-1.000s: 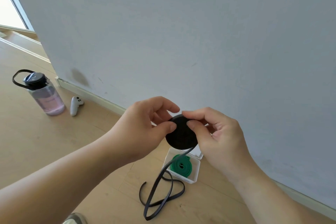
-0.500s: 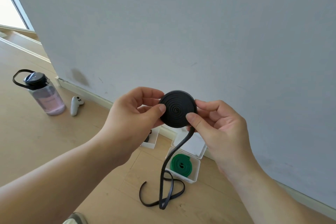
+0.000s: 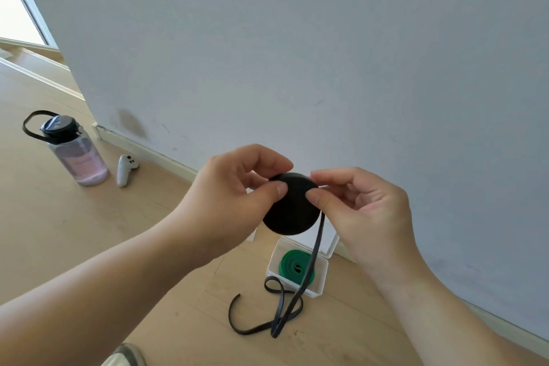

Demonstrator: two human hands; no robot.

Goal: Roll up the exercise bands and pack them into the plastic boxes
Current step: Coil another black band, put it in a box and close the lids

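A black exercise band, mostly wound into a flat disc-shaped roll (image 3: 292, 211), is held in the air in front of the wall. My left hand (image 3: 231, 199) pinches its left edge between thumb and fingers. My right hand (image 3: 365, 211) pinches its right edge the same way. The band's unrolled tail (image 3: 285, 306) hangs down from the roll's right side and loops on the floor. Below it an open white plastic box (image 3: 319, 282) holds a rolled green band (image 3: 292, 269). A second white box is mostly hidden behind my left hand.
A clear water bottle with a black lid (image 3: 75, 154) and a white game controller (image 3: 124, 169) lie on the wooden floor at the left, near the baseboard. The grey wall (image 3: 326, 53) fills the upper view. A shoe tip (image 3: 127, 355) shows at the bottom edge.
The roll has dropped lower and tilted, so its spiral face no longer shows. Both hands shifted their pinch on its rim, and the tail on the floor has moved.
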